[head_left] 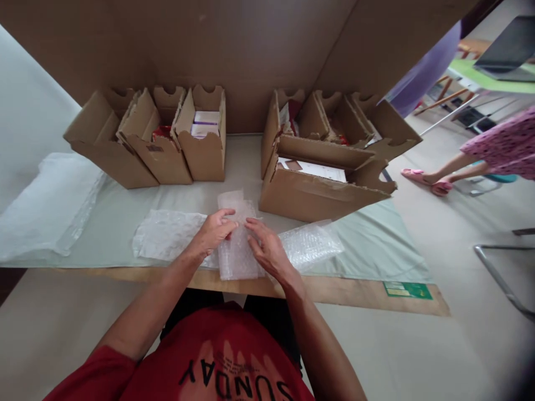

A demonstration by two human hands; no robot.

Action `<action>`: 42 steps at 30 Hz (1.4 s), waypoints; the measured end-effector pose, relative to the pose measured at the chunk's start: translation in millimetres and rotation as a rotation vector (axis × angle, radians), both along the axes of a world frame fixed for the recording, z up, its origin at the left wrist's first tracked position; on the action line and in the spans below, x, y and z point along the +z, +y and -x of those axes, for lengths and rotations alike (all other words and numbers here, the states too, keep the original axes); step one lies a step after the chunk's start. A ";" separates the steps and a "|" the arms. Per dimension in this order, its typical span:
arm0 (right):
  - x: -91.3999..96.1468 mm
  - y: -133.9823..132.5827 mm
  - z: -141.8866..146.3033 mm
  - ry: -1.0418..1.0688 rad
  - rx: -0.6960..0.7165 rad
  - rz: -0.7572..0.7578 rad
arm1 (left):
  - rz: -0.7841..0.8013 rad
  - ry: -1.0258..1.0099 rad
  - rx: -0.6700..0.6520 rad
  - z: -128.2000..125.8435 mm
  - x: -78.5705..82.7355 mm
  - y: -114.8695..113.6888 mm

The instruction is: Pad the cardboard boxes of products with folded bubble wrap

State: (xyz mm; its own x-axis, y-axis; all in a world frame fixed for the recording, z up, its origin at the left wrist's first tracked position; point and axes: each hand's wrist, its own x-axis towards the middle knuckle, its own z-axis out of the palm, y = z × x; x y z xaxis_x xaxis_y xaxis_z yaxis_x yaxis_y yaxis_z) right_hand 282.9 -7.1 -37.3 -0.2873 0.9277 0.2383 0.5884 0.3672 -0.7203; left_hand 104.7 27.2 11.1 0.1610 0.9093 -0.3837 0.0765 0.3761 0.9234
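A strip of clear bubble wrap point(239, 262) lies upright in front of me on the cloth-covered table, its far end reaching between the two groups of boxes. My left hand point(215, 229) is at its left side, thumb and forefinger bent over the film and the other fingers curled under, partly hidden. From the right, my right hand point(270, 249) rests on the same strip with fingers stretched and apart. The fingertips of both hands nearly meet near the strip's middle. Whether anything lies inside the wrap, I cannot tell.
More bubble wrap point(165, 236) lies to the left, another piece point(311, 245) to the right, and a large stack point(45, 206) at far left. Open cardboard boxes point(204, 159) stand behind, with a sideways one point(321, 195) at right. A person in a pink patterned garment point(501, 142) is beyond.
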 end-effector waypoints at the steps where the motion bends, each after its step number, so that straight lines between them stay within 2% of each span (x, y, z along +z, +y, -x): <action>1: 0.2 -4.5 -6.2 0.027 -0.037 0.000 | 0.013 0.004 -0.014 -2.6 -0.9 -1.1; 5: 5.3 -19.8 -18.0 0.062 -0.107 -0.020 | 0.067 0.044 -0.006 -7.1 -2.7 -3.1; 11: 19.6 -30.7 -2.0 -0.053 -0.074 -0.103 | 0.029 0.140 -0.065 -6.4 -9.9 1.4; 13: 17.9 -31.2 3.7 -0.177 -0.027 -0.051 | -0.068 0.259 -0.089 -4.8 -13.6 2.7; 15: 12.8 -31.0 7.3 -0.282 0.005 0.017 | -0.266 0.472 -0.127 -2.1 -18.3 4.1; 18: 4.5 -30.9 9.3 -0.334 0.002 0.059 | -0.543 0.839 -0.218 3.0 -28.2 8.4; 21: -0.6 -31.0 9.2 -0.322 -0.004 0.054 | -0.576 1.009 -0.284 7.3 -37.9 15.0; 24: -3.1 -30.4 7.2 -0.293 0.005 0.045 | -0.588 0.991 -0.283 14.9 -40.7 15.0; 26: -4.0 -29.4 4.8 -0.269 0.014 0.044 | -0.703 0.938 -0.307 25.7 -38.0 4.8; 30: -4.5 -25.7 -0.3 -0.217 0.033 0.061 | -1.021 0.854 -0.491 54.4 -31.4 -39.3; 32: -4.1 -22.8 -2.0 -0.189 0.039 0.072 | -1.076 0.843 -0.608 63.2 -31.6 -62.9; 34: -3.4 -19.6 -3.1 -0.168 0.040 0.080 | -1.088 0.849 -0.657 64.7 -34.8 -79.2; 36: -1.9 -16.6 -4.5 -0.150 0.044 0.090 | -1.091 0.848 -0.635 60.6 -39.8 -85.6; 39: 2.1 -13.7 -9.9 -0.074 0.078 0.119 | -1.053 0.737 -0.556 52.5 -45.9 -81.1; 42: 6.5 -13.4 -20.2 0.112 0.057 0.173 | -0.882 0.551 -0.373 49.8 -44.1 -70.8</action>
